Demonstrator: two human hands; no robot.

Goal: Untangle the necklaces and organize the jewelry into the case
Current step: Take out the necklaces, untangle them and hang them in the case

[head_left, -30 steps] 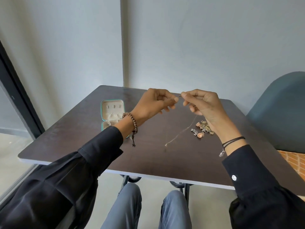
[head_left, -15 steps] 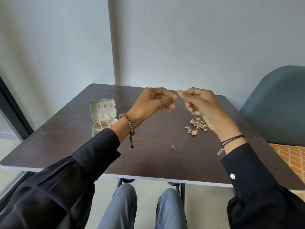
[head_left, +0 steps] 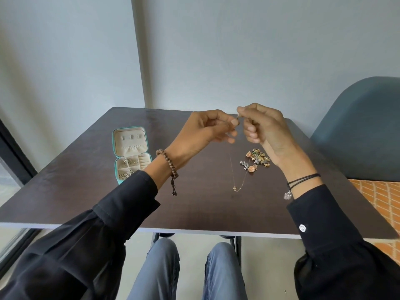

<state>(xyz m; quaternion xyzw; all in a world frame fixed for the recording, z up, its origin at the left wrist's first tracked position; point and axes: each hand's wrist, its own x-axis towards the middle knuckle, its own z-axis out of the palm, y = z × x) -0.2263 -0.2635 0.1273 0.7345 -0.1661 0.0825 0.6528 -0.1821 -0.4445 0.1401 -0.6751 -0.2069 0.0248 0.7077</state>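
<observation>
Desk (head_left: 91,191) of dark brown wood fills the middle of the view. A blue chair (head_left: 357,131) stands at its right side. A person in black sleeves sits at the near edge and holds both hands up over the desk.

The left hand (head_left: 205,131) and the right hand (head_left: 266,128) are close together, almost touching. The left fingers (head_left: 232,122) are curled and pinch the top of a thin gold necklace (head_left: 235,188). The right fingers (head_left: 240,109) are curled too and pinch the same top end, just beside the left ones. The necklace hangs down from the pinch in a long thin loop. Its small gold bit is at the bottom, low by the desk. It is too small to tell if it touches the wood.

A little blue-green case (head_left: 129,146) lies open on the left part of the desk, with its lid tipped back. Silver chains sit in its near left box. The left sleeve hides its near corner.

A small pile of gold and silver jewelry (head_left: 257,160) lies on the desk under the right hand, just right of the hanging necklace.

A brown bead bracelet (head_left: 168,164) is on the left wrist.
</observation>
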